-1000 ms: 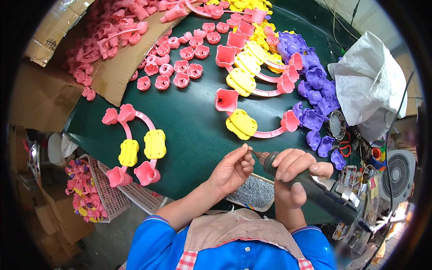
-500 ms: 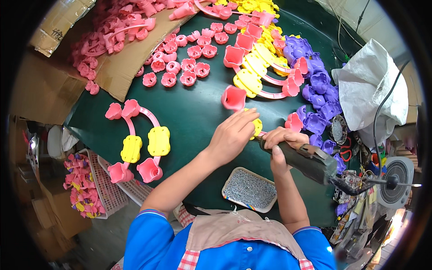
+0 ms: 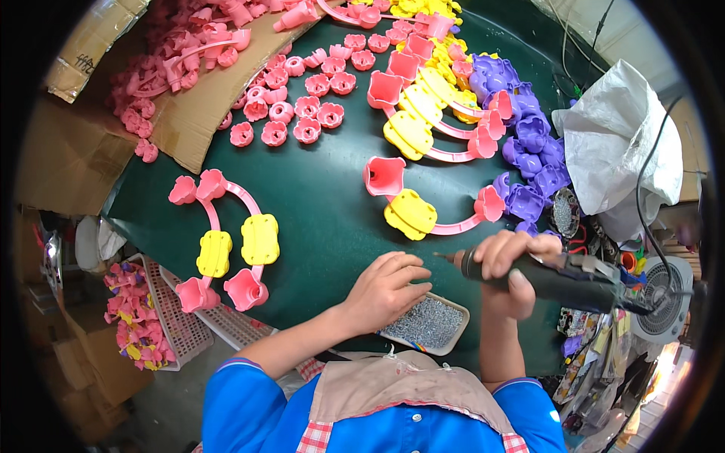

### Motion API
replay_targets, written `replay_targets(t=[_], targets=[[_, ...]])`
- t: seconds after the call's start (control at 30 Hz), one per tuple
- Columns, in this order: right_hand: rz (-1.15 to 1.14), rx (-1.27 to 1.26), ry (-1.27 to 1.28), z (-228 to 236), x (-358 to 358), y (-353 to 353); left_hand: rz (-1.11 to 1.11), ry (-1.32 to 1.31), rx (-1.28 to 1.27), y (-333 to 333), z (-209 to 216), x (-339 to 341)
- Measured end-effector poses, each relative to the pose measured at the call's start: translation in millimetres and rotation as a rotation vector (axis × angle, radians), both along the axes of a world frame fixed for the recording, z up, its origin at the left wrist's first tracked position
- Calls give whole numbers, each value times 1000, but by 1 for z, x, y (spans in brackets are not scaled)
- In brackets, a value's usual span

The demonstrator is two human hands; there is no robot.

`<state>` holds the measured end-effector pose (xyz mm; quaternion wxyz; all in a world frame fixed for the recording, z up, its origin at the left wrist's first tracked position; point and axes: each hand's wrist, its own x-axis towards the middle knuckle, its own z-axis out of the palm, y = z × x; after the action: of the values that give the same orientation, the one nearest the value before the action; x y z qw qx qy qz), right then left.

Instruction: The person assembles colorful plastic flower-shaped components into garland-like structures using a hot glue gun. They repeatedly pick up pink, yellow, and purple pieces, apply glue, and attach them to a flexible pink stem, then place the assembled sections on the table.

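Note:
My right hand (image 3: pixel 513 268) is wrapped around a dark electric screwdriver (image 3: pixel 566 285), whose thin bit points left over the table. At the near edge, my left hand (image 3: pixel 389 293) hovers by the upper left of a small tray (image 3: pixel 462 325) of small grey screws (image 3: pixel 423 321). Its fingers are loosely stretched and apart, and no object shows in them. Beyond both hands lies a pink curved piece (image 3: pixel 457 226) with a yellow plate (image 3: pixel 411 214) on it and a flower-shaped cup at each end. Neither hand touches it.
Similar assembled pieces (image 3: pixel 260 240) lie at left and more (image 3: pixel 423 106) at the far middle. Loose pink cups (image 3: pixel 306 130), purple cups (image 3: pixel 532 136) and yellow plates (image 3: pixel 408 9) are heaped behind. A cardboard box (image 3: pixel 196 113), white sack (image 3: pixel 619 128) and fan (image 3: pixel 664 302) flank the table.
My left hand has left the pink-and-yellow piece and come nearer, beside the screw tray. My right hand has drawn the screwdriver back to the right, off that piece, which now lies free.

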<state>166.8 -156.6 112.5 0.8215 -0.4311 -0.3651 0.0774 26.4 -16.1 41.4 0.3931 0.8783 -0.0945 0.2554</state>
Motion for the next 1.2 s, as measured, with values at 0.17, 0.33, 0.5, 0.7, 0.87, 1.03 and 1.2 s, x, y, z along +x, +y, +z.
replay_targets(t=[0.17,0.33,0.5,0.7,0.87,1.03,1.2], targets=[[133,11,54,15,-23,-12,63,19,-105,6,4,5],[121,-36,-14,9,-32,-9,2,-70,-45,14,2,7],[122,-51,-206,1,-22,18,273,-180,-52,20,-3,16],[70,8,-306,-14,4,60,459,538,-498,45,-23,27],[41,15,-306,-43,10,75,270,757,-780,51,-24,64],[7,80,-262,-48,10,77,344,667,-822,41,-19,61],[0,155,35,-25,-1,56,316,360,-1367,8,-46,25]])
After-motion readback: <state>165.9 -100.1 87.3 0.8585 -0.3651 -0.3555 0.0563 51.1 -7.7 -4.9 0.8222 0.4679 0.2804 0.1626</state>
